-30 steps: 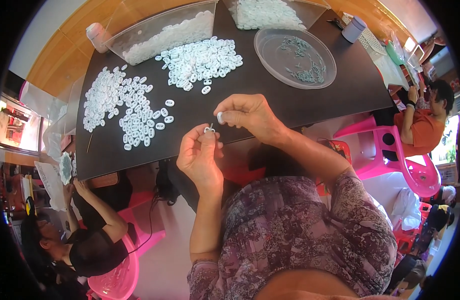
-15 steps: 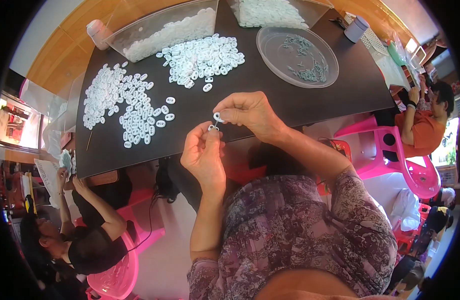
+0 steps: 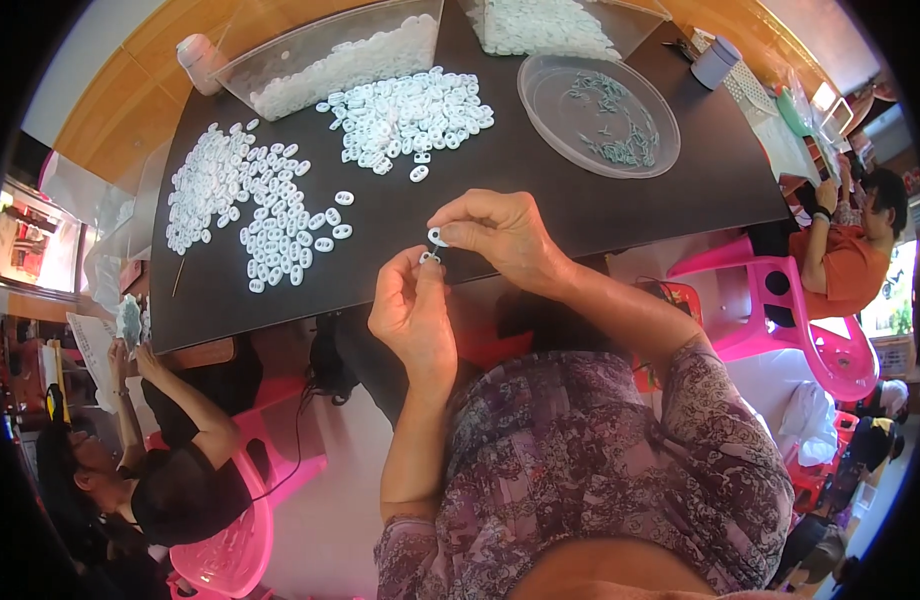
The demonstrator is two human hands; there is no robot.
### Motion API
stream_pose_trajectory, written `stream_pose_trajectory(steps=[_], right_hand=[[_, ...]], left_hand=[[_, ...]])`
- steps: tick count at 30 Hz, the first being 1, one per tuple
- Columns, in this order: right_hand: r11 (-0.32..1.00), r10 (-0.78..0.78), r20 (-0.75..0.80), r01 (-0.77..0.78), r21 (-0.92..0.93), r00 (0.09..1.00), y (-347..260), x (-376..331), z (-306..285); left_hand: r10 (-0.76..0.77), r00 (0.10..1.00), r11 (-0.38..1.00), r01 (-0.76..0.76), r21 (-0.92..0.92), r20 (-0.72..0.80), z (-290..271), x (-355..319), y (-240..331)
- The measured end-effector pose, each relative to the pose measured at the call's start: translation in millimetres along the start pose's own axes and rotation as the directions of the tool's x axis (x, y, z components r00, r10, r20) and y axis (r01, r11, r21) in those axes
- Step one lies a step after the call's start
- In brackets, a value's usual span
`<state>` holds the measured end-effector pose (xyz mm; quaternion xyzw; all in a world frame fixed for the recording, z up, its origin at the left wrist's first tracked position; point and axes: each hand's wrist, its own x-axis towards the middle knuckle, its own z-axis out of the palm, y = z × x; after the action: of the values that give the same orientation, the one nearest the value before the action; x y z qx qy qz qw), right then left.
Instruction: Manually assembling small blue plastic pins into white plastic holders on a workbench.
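Note:
Over the table's near edge, my left hand (image 3: 416, 315) pinches a small white two-hole plastic piece (image 3: 430, 258) between thumb and fingers. Just above it, my right hand (image 3: 505, 237) grips another white plastic piece (image 3: 436, 236) in a pinch. A thin, short metal-looking bit bridges the two pieces; its exact shape is too small to make out. Loose white oval two-hole pieces lie in a heap (image 3: 410, 118) beyond my hands and in a spread-out pile (image 3: 277, 232) to the left. A round clear tray (image 3: 548, 120) with small grey-green bits sits beyond my right hand.
Two clear bins, one at back left (image 3: 242, 82) and one at back right (image 3: 640, 38), hold more white pieces. A bottle (image 3: 198, 65) and a lidded grey jar (image 3: 716, 62) stand at the rear. People sit on pink chairs at left (image 3: 225, 540) and right (image 3: 770, 290).
Both hands keep their pinches and shift very slightly with the view. The two white pieces remain close together, joined by the thin bit.

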<state>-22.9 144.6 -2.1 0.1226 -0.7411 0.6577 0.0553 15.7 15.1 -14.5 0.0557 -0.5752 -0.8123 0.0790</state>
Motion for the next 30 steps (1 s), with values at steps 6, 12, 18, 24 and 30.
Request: stream_pose_trajectory(steps=[6,12,18,24,30], right_hand=[[0.999,0.037,0.055,-0.035,-0.035,0.998,-3.0,-1.3,-2.7],[0.998,0.028,0.043,-0.025,-0.063,0.999,-4.6,-1.4,-1.3],[0.997,0.017,0.038,-0.014,-0.075,0.999,-3.7,-1.6,0.3],[0.995,0.003,0.033,0.001,-0.102,0.999,-3.3,-1.7,1.0],[0.992,-0.007,0.03,0.011,-0.126,1.0,-2.9,-1.7,0.9]], left_hand=[[-0.006,1.0,1.0,0.006,-0.017,0.001,0.0,-0.7,0.1],[0.005,1.0,1.0,-0.004,-0.021,0.009,-0.6,-0.5,0.8],[0.0,1.0,1.0,0.0,0.005,-0.007,-0.5,0.4,2.5],[0.005,1.0,1.0,-0.004,0.022,-0.021,-1.5,2.5,-1.0],[-0.013,1.0,1.0,0.013,0.001,-0.022,-0.3,1.3,1.7]])
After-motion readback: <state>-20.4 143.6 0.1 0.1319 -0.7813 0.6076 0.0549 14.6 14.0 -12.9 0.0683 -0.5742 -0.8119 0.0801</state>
